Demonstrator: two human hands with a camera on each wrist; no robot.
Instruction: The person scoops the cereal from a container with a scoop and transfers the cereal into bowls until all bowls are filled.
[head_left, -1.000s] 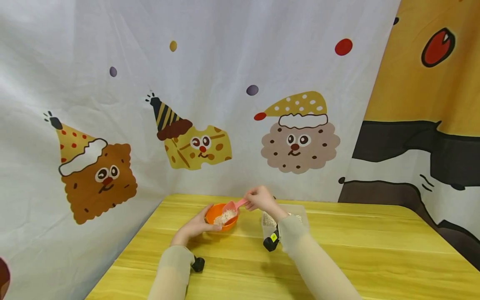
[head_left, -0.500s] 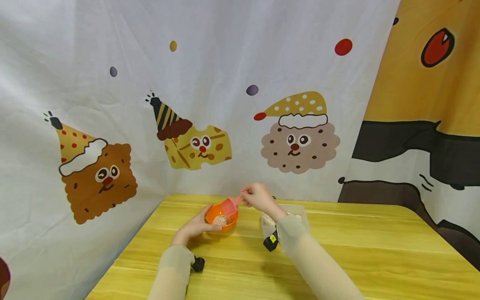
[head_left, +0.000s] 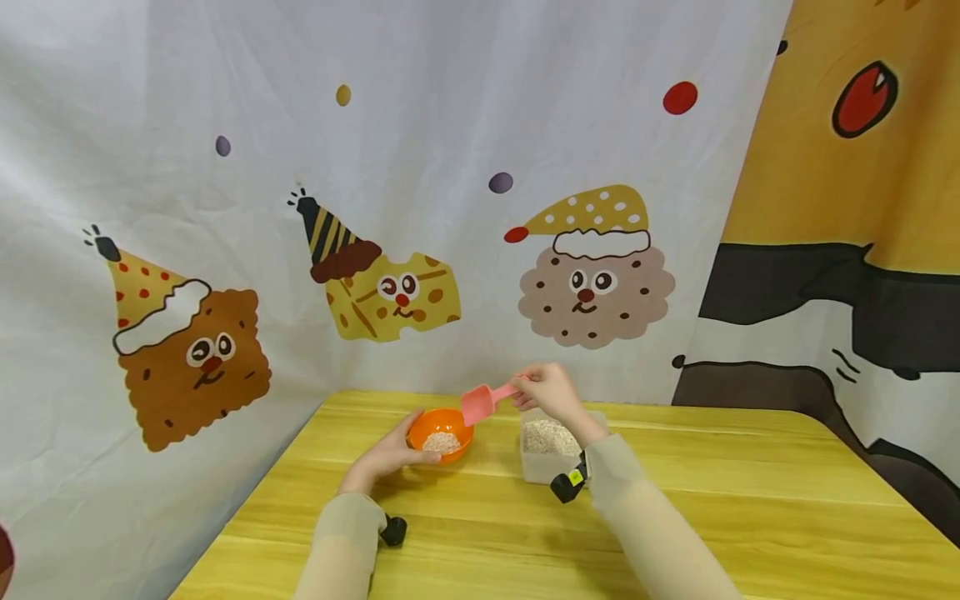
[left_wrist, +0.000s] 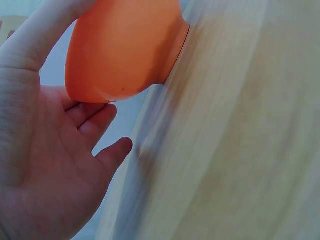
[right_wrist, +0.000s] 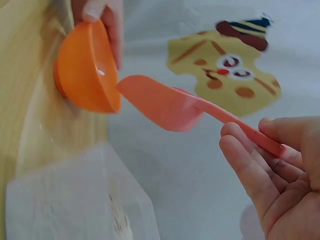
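My left hand holds an orange bowl at its left side, thumb near the front and fingers around the far side. In the left wrist view the bowl stands on the table. A small heap of pale flakes, like oats, lies inside. My right hand pinches the handle of a pink scoop between thumb and fingers. The scoop is in the air just right of the bowl's rim, apart from it, and its pan looks empty. Below the right hand stands a translucent container of similar flakes.
The wooden table runs up to a white curtain with cartoon prints close behind the bowl. Dark cameras are strapped at both wrists. The right forearm passes over the container's right side.
The scoop was tipped over the bowl; its flakes dropped in. My right hand has since lifted it out and moved right, toward the container. The left hand still holds the bowl.
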